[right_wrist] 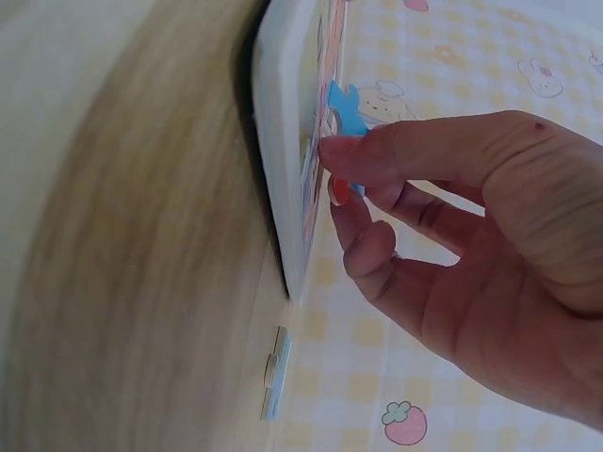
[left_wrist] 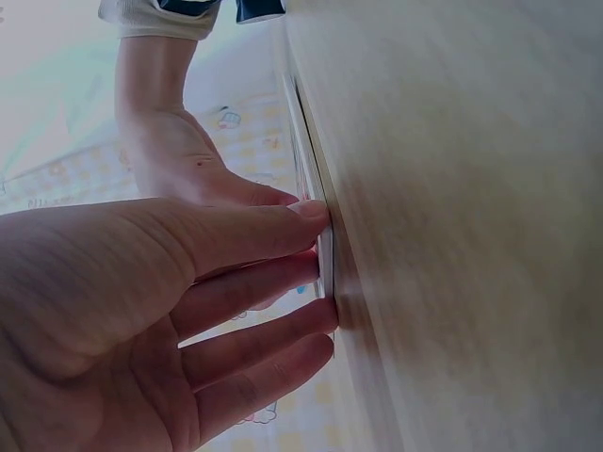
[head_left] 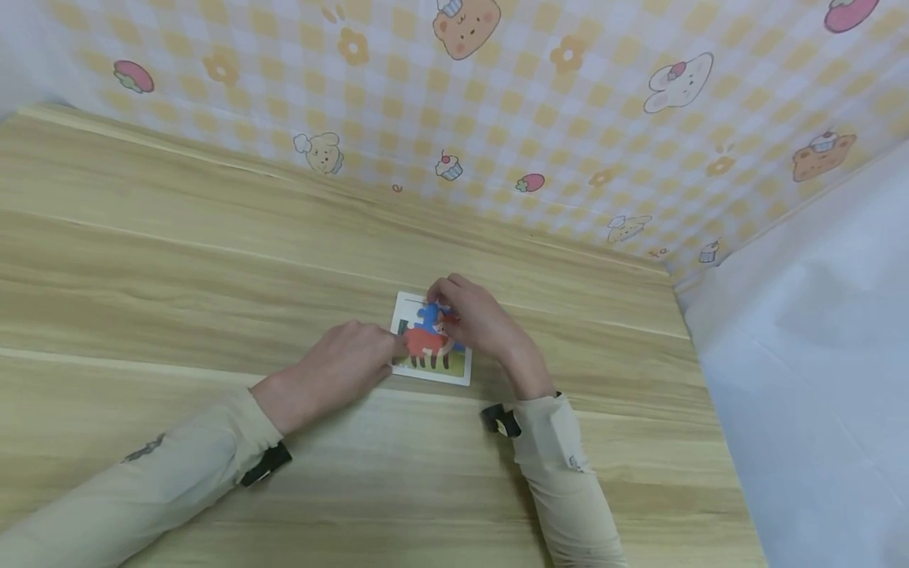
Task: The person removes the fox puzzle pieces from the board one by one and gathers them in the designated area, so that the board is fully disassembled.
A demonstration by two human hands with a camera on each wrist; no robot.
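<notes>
A jigsaw puzzle board [head_left: 460, 375] with a white frame lies flat on the table, showing a red fox-like animal on a blue and green ground. My left hand [head_left: 349, 356] holds its lower left corner, thumb and fingers at the edge; the left wrist view shows the thumb [left_wrist: 306, 209] against the rim. Over the upper right part, my right hand [head_left: 477, 319] pinches a blue jigsaw piece [right_wrist: 347, 108] with an orange patch, between thumb and fingers. In the right wrist view the piece stands tilted on the board's surface. The right fingers hide part of the picture.
One loose jigsaw piece [right_wrist: 276, 372] lies flat on the table beyond the board. The wooden table [head_left: 177, 276] meets a yellow checked cloth [head_left: 398, 102] at the back and a white sheet [head_left: 817, 355] on the right.
</notes>
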